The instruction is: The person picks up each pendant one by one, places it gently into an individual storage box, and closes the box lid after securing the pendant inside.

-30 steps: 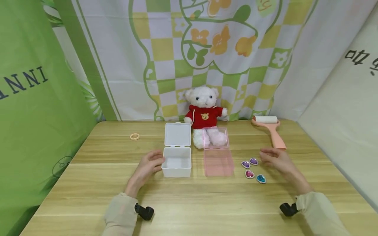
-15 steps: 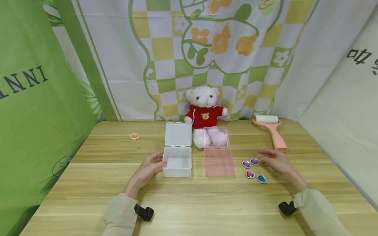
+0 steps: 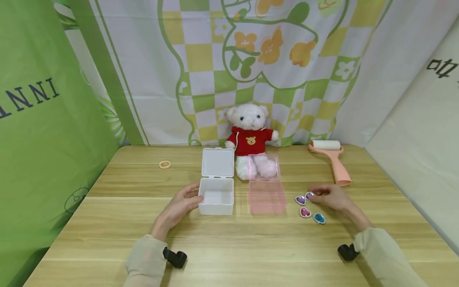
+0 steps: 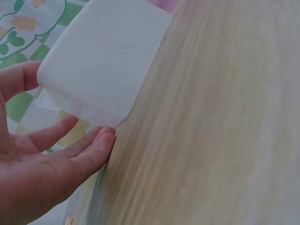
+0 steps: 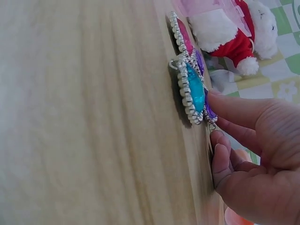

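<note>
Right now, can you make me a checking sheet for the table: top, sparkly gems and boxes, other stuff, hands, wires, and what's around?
Surface: wood-grain tabletop.
Job's things: two purple gems, pink gem, blue gem; white box and pink box, both open.
Clutter: teddy bear behind the boxes, ring, roller.
Hands: left hand holds the white box's left side; right hand touches one purple gem.
Cables: nothing seen.
Surroundings: patterned curtain behind, green cloth left.
</note>
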Tool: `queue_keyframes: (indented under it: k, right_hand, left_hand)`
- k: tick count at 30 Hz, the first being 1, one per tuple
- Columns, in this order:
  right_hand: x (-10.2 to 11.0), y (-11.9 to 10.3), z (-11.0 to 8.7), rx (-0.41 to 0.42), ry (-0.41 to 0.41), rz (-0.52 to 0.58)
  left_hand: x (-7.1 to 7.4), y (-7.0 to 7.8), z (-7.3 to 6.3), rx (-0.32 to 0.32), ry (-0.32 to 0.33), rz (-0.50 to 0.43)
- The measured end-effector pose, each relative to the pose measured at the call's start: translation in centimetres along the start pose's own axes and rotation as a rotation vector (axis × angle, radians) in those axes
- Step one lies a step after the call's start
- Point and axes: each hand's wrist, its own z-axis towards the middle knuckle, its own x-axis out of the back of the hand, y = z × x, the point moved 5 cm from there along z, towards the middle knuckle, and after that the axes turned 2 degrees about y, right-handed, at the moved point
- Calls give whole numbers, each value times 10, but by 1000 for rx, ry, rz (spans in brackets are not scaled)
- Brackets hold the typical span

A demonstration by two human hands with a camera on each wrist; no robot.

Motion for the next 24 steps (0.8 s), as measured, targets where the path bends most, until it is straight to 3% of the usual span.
queue_keyframes:
  k: [19,24]
  right_hand:
    - [-2,-4,-2,-39,-48,24]
    - [-1,-5,-2,-60,-67,78]
  left_hand:
    - [0,1,0,8,0,-2]
    - [0,0,0,5,-7,-1]
